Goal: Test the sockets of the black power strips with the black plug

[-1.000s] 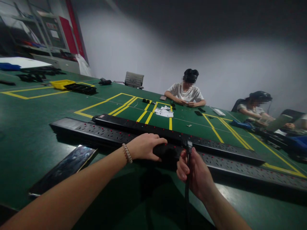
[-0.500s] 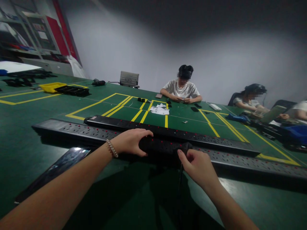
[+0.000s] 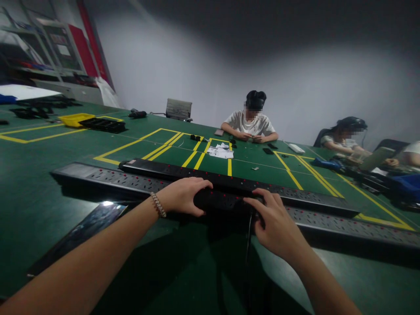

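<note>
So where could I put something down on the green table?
There's bare green table left of the near long power strip, and beyond both strips, inside the yellow tape left of the white papers. It's crowded around the left hand, the right hand and the short power strip between them. Far right's cluttered too.

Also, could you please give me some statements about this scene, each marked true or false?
1. A bracelet circles the left wrist. True.
2. The left hand rests on the white papers. False: its fingers curl at a black power strip.
3. A cord hangs below the right hand. True.
4. The yellow tray is right of the papers. False: it is left of them.
</note>
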The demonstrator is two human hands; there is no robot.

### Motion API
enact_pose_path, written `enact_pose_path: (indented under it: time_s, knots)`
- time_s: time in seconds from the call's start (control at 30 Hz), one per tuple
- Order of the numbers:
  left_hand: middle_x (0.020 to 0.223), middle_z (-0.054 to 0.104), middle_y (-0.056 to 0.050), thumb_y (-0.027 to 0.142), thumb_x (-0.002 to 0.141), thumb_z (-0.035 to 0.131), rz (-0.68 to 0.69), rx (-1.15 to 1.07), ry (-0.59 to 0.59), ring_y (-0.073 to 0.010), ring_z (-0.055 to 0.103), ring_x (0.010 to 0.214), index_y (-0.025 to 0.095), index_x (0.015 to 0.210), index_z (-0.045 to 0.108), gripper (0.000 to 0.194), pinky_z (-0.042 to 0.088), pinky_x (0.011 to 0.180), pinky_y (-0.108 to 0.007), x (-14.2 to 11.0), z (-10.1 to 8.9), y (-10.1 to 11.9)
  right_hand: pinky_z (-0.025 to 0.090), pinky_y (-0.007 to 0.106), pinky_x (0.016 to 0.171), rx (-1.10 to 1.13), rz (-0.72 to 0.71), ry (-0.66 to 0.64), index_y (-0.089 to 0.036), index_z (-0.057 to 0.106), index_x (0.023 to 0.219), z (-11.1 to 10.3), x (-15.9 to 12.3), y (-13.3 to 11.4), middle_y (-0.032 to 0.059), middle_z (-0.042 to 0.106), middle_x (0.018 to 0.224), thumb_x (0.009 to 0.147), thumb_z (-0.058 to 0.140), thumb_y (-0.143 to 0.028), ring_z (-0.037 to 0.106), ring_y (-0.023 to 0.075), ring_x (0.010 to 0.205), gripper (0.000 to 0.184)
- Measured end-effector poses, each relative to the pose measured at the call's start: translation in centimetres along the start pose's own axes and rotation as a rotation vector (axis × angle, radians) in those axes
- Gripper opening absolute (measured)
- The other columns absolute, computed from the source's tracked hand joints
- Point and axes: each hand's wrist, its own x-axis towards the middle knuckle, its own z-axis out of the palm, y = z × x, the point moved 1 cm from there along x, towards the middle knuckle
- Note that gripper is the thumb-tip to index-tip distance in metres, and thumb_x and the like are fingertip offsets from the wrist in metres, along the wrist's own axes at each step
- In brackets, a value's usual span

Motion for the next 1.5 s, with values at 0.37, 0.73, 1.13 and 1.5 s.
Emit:
enact_pose_path:
  time_s: [0.37,0.73,1.13,1.5]
  knots:
    - [0.118,0.064,-0.011,0.056,0.083,0.067,0.047,0.209,0.034,-0.0306,0.064,0.104,0.024,0.138,0.050,0.066,0.047,0.090,-0.043,0.6,1.1,3.4,0.061,0.037,0.085,0.366,-0.032,0.371,-0.024,0.066,0.115,2.5,0.7,-1.2,0.0087,0.063,0.115,0.089,0.068,-0.017,0.067,0.0217,0.100,0.027]
    - [0.118,0.063,-0.009,0.049,0.083,0.068,0.060,0.244,0.034,-0.0300,0.062,0.103,0.027,0.138,0.049,0.062,0.046,0.085,-0.042,0.7,1.7,3.5,0.060,0.036,0.091,0.450,-0.071,0.400,-0.025,0.067,0.117,5.1,2.0,-2.5,0.0084,0.069,0.118,0.091,0.066,-0.014,0.070,0.0208,0.105,0.028]
    - [0.119,0.062,-0.009,0.050,0.083,0.068,0.054,0.243,0.027,-0.0304,0.062,0.104,0.027,0.138,0.049,0.063,0.046,0.087,-0.042,0.7,1.7,3.4,0.059,0.036,0.090,0.341,-0.087,0.297,-0.022,0.066,0.117,4.2,2.2,-3.7,0.0109,0.066,0.119,0.094,0.058,-0.011,0.068,0.0220,0.108,0.026]
    - [0.118,0.062,-0.009,0.047,0.082,0.068,0.057,0.232,0.046,-0.0299,0.062,0.104,0.028,0.136,0.051,0.059,0.046,0.087,-0.042,0.6,1.7,3.5,0.060,0.038,0.089,0.389,-0.046,0.282,-0.021,0.067,0.113,4.1,2.6,-3.7,0.0108,0.069,0.116,0.092,0.059,-0.011,0.070,0.0233,0.104,0.025]
